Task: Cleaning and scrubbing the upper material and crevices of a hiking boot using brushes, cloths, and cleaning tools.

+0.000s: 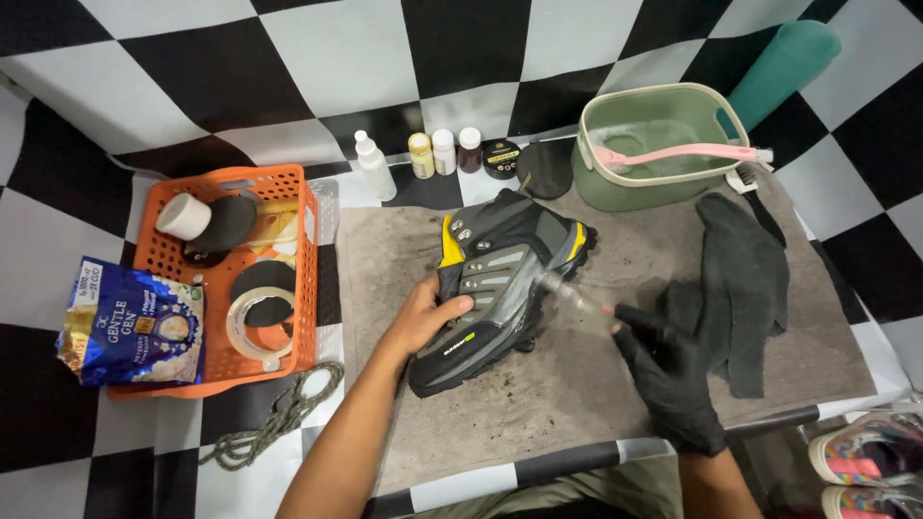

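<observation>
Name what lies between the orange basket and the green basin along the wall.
In the head view, a white spray bottle, three small bottles and a round black tin.

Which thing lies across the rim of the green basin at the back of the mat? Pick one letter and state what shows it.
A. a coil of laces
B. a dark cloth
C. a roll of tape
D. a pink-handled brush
D: the pink-handled brush rests across the top of the green basin, while the roll of tape sits in the orange basket and the dark cloth lies on the mat.
</observation>
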